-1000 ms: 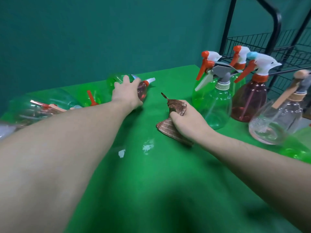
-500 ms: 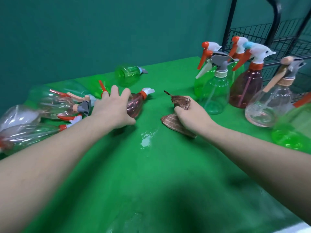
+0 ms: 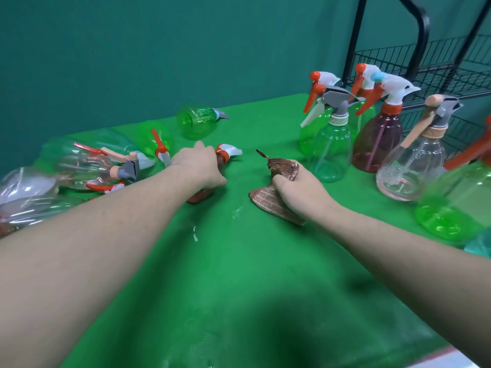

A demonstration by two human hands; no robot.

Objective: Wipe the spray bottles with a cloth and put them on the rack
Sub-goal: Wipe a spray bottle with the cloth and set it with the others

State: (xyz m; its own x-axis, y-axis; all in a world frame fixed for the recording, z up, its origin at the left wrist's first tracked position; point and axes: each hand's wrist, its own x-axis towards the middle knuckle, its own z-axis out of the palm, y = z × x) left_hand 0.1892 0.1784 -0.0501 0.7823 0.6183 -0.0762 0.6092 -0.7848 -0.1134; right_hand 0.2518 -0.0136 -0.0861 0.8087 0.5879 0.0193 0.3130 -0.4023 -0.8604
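Left of the left hand (image 3: 198, 166) lie toppled spray bottles (image 3: 90, 166); its fingers curl round a lying reddish bottle (image 3: 224, 155), nozzle past the fingertips. The right hand (image 3: 300, 191) clutches a brown cloth (image 3: 268, 199). Upright bottles (image 3: 332, 144) and the rack (image 3: 435, 65) stand beyond, right. No readable labels.
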